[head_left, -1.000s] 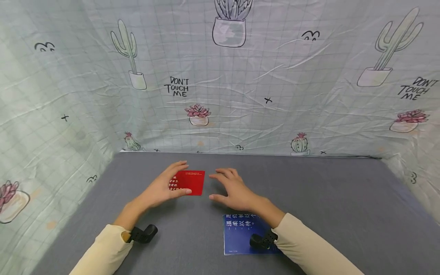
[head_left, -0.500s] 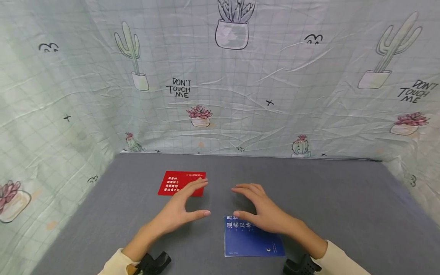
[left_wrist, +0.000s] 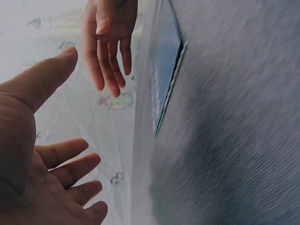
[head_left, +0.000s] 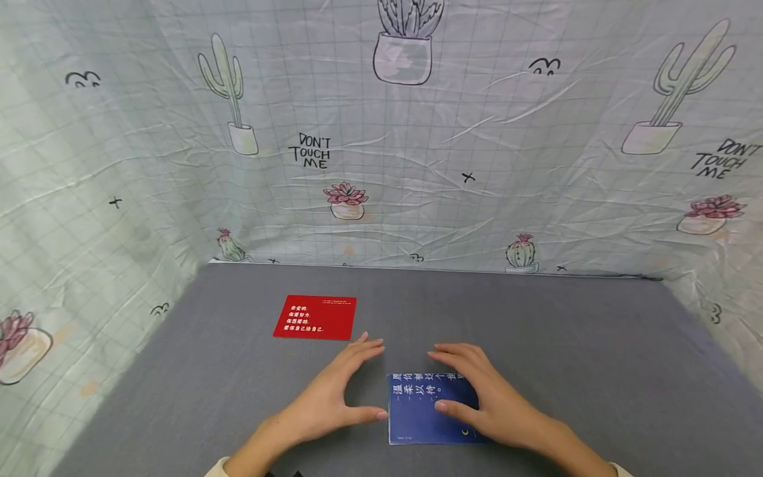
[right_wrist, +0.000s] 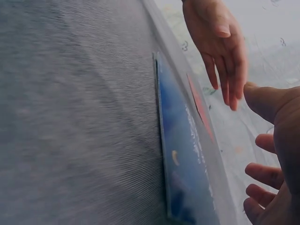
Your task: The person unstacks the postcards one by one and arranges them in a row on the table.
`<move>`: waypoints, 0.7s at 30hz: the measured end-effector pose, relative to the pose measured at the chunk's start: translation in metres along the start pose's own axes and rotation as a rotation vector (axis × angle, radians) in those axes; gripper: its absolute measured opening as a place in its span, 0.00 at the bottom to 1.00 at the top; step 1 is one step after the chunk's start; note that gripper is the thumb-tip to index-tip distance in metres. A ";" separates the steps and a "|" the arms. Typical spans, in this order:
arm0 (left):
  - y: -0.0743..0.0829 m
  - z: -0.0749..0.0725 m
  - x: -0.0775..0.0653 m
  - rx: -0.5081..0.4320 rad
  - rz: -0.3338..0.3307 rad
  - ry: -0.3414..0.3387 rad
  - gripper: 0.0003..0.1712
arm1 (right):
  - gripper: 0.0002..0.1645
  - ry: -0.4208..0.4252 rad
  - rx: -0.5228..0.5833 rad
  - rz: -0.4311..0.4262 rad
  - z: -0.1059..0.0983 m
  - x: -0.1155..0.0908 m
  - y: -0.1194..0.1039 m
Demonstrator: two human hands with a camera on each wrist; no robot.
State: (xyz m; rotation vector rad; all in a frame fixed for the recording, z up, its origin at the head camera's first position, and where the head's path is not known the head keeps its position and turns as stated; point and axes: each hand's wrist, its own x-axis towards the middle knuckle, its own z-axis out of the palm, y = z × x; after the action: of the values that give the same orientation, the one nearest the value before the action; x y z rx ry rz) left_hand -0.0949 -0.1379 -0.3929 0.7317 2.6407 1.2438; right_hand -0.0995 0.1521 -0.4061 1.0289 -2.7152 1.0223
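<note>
A blue booklet (head_left: pixel 417 421) with white Chinese writing and a small moon lies flat near the front of the grey table. My left hand (head_left: pixel 328 401), fingers spread and holding nothing, is at its left edge. Over the booklet's right part is my right hand (head_left: pixel 495 401), thumb and fingers apart, also holding nothing. In the right wrist view the blue booklet (right_wrist: pixel 180 140) lies below both hands, apart from them. A red card (head_left: pixel 322 318) with white Chinese writing lies farther back on the left, beyond my left fingertips.
The grey cloth-covered table (head_left: pixel 566 344) reaches back to a pale curtain (head_left: pixel 411 146) printed with cacti and lettering. The curtain also closes off the left and right sides.
Both hands have drawn back toward the front, from beside the red card to the blue booklet, shifting right as well. The red card and the booklet stay in place.
</note>
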 end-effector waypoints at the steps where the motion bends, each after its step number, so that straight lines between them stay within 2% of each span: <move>1: 0.000 0.002 -0.001 -0.003 0.004 -0.012 0.49 | 0.38 0.006 -0.006 -0.009 0.000 -0.003 0.001; 5: 0.002 0.009 -0.004 -0.005 0.040 -0.044 0.49 | 0.37 0.022 -0.028 -0.024 0.001 -0.014 0.003; 8: 0.002 0.012 -0.005 -0.002 0.056 -0.061 0.50 | 0.37 0.019 -0.034 0.002 0.000 -0.022 0.004; 15: 0.000 0.020 -0.005 -0.026 0.023 -0.087 0.50 | 0.40 -0.001 -0.004 0.031 0.003 -0.031 0.008; 21: -0.004 0.029 -0.005 0.019 0.016 -0.114 0.52 | 0.42 -0.015 0.016 0.044 0.003 -0.037 0.014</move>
State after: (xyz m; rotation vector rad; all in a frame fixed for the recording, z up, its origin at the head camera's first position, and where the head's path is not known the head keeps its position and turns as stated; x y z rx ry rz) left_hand -0.0829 -0.1229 -0.4152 0.8035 2.5634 1.1463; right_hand -0.0788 0.1793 -0.4273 0.9869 -2.7582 1.0488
